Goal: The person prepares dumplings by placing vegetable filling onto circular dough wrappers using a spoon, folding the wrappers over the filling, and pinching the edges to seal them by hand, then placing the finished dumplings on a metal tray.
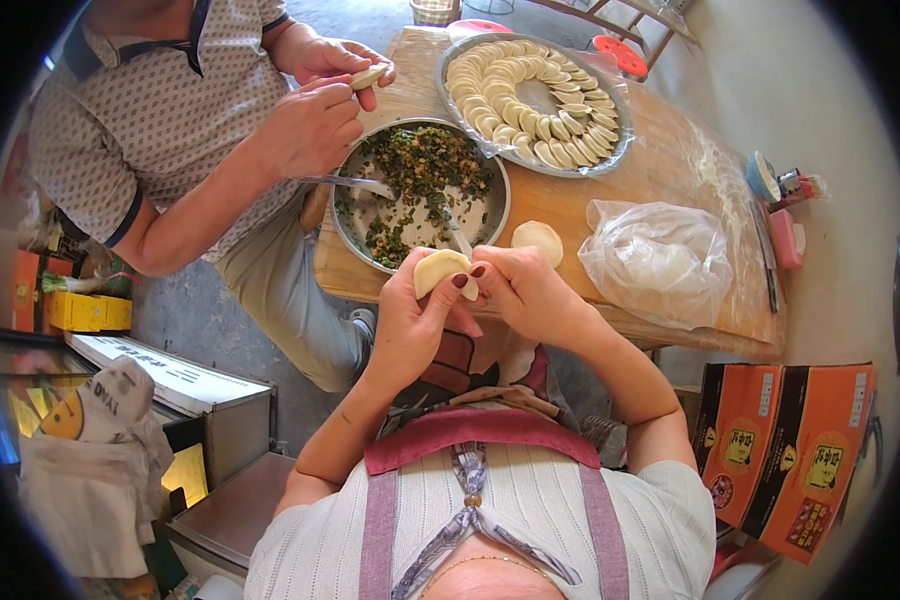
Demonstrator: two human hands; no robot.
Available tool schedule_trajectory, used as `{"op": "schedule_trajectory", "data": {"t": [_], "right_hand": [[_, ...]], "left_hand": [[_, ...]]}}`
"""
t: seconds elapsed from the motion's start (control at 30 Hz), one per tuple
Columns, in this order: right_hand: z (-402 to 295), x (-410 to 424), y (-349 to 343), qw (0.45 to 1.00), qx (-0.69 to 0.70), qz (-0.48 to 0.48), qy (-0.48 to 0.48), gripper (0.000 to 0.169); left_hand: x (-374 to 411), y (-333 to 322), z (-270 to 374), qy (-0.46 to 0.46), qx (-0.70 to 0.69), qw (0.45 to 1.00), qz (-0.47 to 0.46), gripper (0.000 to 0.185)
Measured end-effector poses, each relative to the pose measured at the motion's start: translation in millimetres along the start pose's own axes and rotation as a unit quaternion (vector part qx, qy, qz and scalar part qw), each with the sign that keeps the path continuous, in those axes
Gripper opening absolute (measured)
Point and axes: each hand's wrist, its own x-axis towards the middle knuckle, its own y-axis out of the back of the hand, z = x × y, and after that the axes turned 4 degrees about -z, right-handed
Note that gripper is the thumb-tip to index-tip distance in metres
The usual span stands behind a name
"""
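A folded dumpling [439, 271] is between my two hands, over the near edge of the wooden table. My left hand [418, 315] holds its left side, thumb on the front. The fingers and thumb of my right hand [521, 289] pinch its right end. Just beyond, a metal bowl [501, 217] holds chopped green and brown filling [435, 161], with a white-handled spoon [456, 229] and another utensil [360, 182] in it. A round dough wrapper [538, 241] lies right of the bowl. Behind it, a large round tray [625, 142] carries rings of folded dumplings [495, 90].
At the left, another person's hands [322, 112] hold a dumpling [368, 76]. A clear plastic bag [656, 262] rests on the wooden table [690, 180], near a dark rod [763, 255] and a pink box [786, 238]. Orange cartons [787, 450] stand at the lower right.
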Motion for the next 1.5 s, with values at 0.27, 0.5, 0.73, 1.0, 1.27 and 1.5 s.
{"op": "schedule_trajectory", "data": {"t": [0.27, 0.5, 0.73, 1.0, 1.27, 1.5], "right_hand": [[-2.2, -8.0, -12.6, 0.997, 0.074, 0.021, 0.020, 0.022], [0.2, -13.2, -33.7, 0.987, 0.135, 0.087, 0.027, 0.023], [-1.2, -20.4, -27.9, 0.998, 0.025, 0.050, 0.042, 0.013], [-6.3, -13.1, -5.3, 0.957, -0.138, 0.202, 0.157, 0.029], [-12.4, -3.8, -11.1, 0.893, -0.182, 0.269, 0.311, 0.020], [-23.0, -2.8, -9.2, 0.898, -0.207, 0.256, 0.291, 0.024]], "left_hand": [[-3.5, -2.6, -2.9, -0.001, -0.059, 0.998, 0.004, 0.017], [-3.1, -8.7, -1.8, 0.000, -0.079, 0.997, 0.022, 0.020], [-1.4, -0.2, -8.0, 0.024, -0.089, 0.996, -0.001, 0.032], [-0.4, 7.5, 8.0, -0.128, 0.077, 0.989, -0.015, 0.037], [-4.4, 0.5, 11.8, -0.127, 0.151, 0.980, -0.005, 0.036], [-6.1, -1.1, 13.1, -0.104, 0.170, 0.980, 0.012, 0.033]]}}
